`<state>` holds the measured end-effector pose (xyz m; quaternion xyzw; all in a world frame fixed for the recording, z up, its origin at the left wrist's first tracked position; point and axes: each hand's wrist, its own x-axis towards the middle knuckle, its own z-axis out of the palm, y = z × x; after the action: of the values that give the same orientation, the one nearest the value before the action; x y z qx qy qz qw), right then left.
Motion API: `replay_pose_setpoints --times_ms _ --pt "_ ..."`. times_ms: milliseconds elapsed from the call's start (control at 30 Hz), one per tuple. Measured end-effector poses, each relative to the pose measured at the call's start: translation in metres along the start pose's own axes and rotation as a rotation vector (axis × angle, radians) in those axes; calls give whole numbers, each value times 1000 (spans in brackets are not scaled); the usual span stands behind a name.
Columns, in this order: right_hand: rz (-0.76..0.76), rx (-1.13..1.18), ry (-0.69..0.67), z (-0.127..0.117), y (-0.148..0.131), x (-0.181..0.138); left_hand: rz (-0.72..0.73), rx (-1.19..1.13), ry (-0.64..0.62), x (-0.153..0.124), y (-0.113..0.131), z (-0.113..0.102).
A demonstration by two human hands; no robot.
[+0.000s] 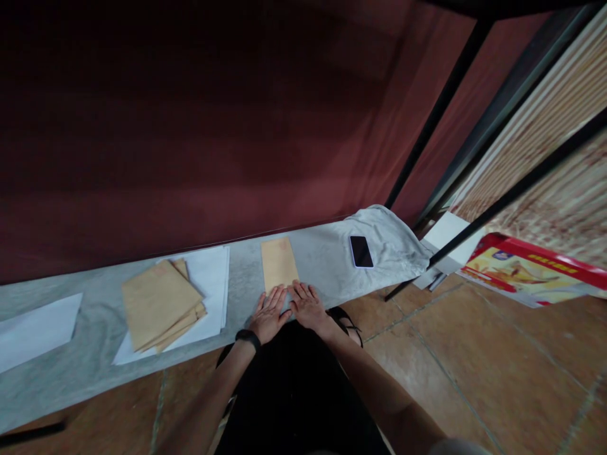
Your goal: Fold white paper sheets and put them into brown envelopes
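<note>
A single brown envelope (277, 262) lies flat on the grey table (76, 354) right in front of me. My left hand (268, 313), with a black band on its wrist, rests flat with fingers spread on the envelope's near edge. Beside it, my right hand (308, 304) also lies flat and spread on that near edge, its fingertips touching the left hand's. Neither hand holds anything. To the left sits a stack of brown envelopes (159, 304) on top of white paper sheets (208, 278).
A black phone (361, 251) lies on the grey cloth (393, 243) at the table's right end. Another white sheet (35, 328) is at far left. A dark red curtain hangs behind the table. A red and yellow box (526, 268) sits on the tiled floor at right, behind black poles.
</note>
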<state>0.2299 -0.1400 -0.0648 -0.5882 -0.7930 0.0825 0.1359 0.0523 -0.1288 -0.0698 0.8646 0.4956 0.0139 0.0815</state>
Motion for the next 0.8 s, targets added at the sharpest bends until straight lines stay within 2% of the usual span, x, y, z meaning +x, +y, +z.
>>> replay_pose_setpoints --times_ms 367,567,800 --pt "37 28 178 -1 3 -10 -114 54 126 -5 16 6" --pt "-91 26 86 2 -12 -3 -112 48 164 -5 14 12" --pt "-28 20 90 -2 13 -6 -106 0 176 -5 15 10"
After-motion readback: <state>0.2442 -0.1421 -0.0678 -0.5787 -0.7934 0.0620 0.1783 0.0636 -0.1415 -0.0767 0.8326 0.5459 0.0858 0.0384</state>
